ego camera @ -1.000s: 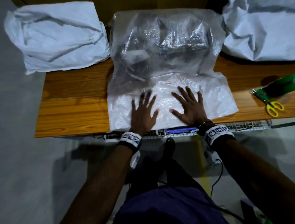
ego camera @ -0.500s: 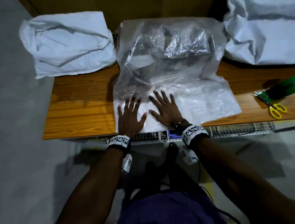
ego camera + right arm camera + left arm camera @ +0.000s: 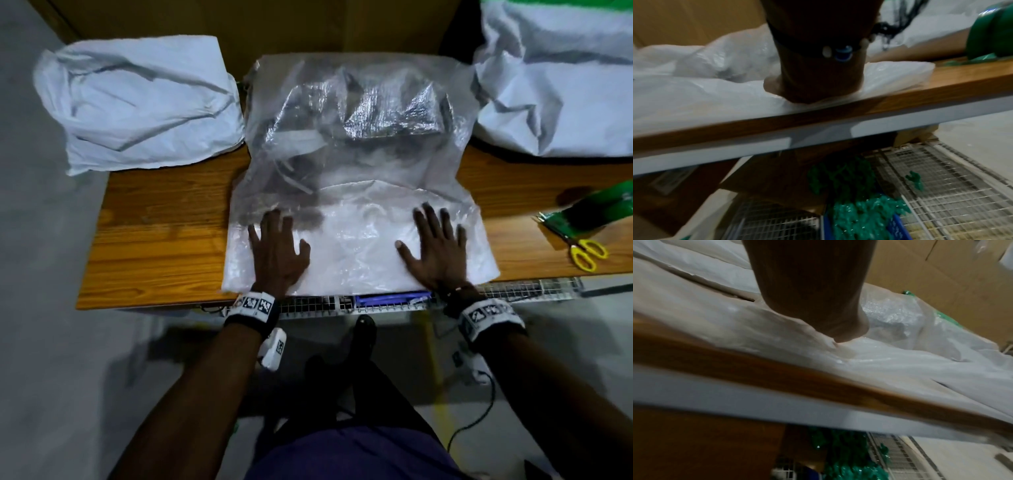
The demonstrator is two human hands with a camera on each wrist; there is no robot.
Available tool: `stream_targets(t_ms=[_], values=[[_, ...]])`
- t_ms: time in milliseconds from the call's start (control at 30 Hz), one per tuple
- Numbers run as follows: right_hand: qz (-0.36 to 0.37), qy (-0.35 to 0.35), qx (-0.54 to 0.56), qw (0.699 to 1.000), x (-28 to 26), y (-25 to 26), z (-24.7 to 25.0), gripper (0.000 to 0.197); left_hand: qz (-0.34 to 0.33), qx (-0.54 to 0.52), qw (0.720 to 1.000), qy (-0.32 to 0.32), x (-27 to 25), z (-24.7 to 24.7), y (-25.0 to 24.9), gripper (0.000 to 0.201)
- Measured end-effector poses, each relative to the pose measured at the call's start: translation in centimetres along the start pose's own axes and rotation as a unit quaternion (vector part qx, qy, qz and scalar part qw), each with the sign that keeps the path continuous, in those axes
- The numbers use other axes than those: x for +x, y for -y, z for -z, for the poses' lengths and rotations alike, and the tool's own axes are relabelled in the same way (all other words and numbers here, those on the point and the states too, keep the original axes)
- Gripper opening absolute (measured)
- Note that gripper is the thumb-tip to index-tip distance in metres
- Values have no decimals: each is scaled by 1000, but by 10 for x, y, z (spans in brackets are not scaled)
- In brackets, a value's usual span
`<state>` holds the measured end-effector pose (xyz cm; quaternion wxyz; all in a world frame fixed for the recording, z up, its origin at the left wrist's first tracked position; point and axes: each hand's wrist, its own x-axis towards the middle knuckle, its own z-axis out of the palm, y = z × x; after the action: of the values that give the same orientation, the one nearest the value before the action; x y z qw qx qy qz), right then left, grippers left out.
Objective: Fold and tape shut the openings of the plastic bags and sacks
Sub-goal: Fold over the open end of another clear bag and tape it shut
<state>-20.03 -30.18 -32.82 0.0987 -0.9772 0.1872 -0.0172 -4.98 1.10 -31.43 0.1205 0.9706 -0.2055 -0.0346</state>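
At the near edge of the table [image 3: 164, 233], centre: one clear plastic bag [image 3: 359, 192], its open end laid flat toward me and reaching the table's front lip.

Grip, left: my left hand [image 3: 275, 251] lies palm-down on the bag's near left part, fingers straight and spread, pinching nothing. Grip, right: my right hand [image 3: 435, 250] lies likewise on the near right part, fingers splayed, flat on the film. The wrist views show only the heels of both hands bearing on the plastic.

Step in hand, as I judge it: flattening the mouth ahead of the fold. To do it well I would press air away from the opening, keep both palms level so the film does not creep, and line up the two side edges before turning the flap over. The film looks slick and creased; a skewed fold would leave gaps for the tape.

Contents of bag: a bulky dark item with a silvery, crinkled wrapping at the far end; what it is I cannot tell.

Other containers: white woven sack [image 3: 144, 102], far left, overhanging the table's corner, contents hidden; second white sack [image 3: 555, 85], far right, contents hidden.

Tools: yellow-handled scissors [image 3: 582, 251] and a green tape roll [image 3: 603, 205], right side, well apart from both hands.
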Motion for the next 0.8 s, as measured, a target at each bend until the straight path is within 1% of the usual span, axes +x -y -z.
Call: stream_targets(t_ms=[67, 167, 233, 300, 433, 467, 500, 533, 567, 600, 633, 667, 700, 733, 767, 800], values=[[-3, 0, -14, 1000, -3, 9, 2, 86, 9, -1, 1000, -10, 17, 1, 16, 77], [31, 6, -9, 999, 21, -7, 21, 89, 26, -20, 999, 5, 27, -2, 50, 89], [50, 20, 8, 999, 34, -24, 31, 97, 24, -20, 999, 18, 27, -1, 55, 93], [46, 20, 26, 998, 38, -30, 32, 100, 27, -21, 999, 18, 29, -1, 52, 94], [35, 24, 34, 999, 40, -27, 24, 93, 36, -20, 999, 12, 30, -2, 51, 93], [35, 15, 22, 999, 41, -26, 26, 87, 40, -18, 999, 10, 30, 0, 48, 91], [39, -4, 17, 999, 43, -25, 27, 77, 41, -12, 999, 1, 31, 3, 43, 89], [46, -38, 22, 998, 45, -19, 30, 66, 34, 0, 999, -18, 32, 7, 36, 87], [59, -79, 39, 994, 48, -10, 31, 56, 11, 14, 999, -37, 34, 11, 26, 85], [79, -109, 62, 989, 49, 3, 30, 49, -30, 22, 998, -46, 35, 15, 15, 84], [108, -122, 82, 983, 50, 19, 28, 44, -85, 26, 995, -42, 36, 16, 4, 83], [142, -112, 90, 979, 53, 34, 22, 45, -139, 34, 989, -33, 40, 13, -6, 82], [167, -85, 81, 979, 55, 47, 14, 50, -178, 41, 983, -20, 44, 10, -14, 80], [170, -55, 62, 982, 58, 54, 8, 58, -194, 45, 980, -6, 51, 6, -15, 79], [150, -35, 43, 987, 62, 54, 7, 67, -194, 46, 980, 2, 57, 2, -11, 80], [120, -25, 30, 992, 64, 46, 8, 76, -181, 43, 983, 3, 62, 1, -1, 82]])
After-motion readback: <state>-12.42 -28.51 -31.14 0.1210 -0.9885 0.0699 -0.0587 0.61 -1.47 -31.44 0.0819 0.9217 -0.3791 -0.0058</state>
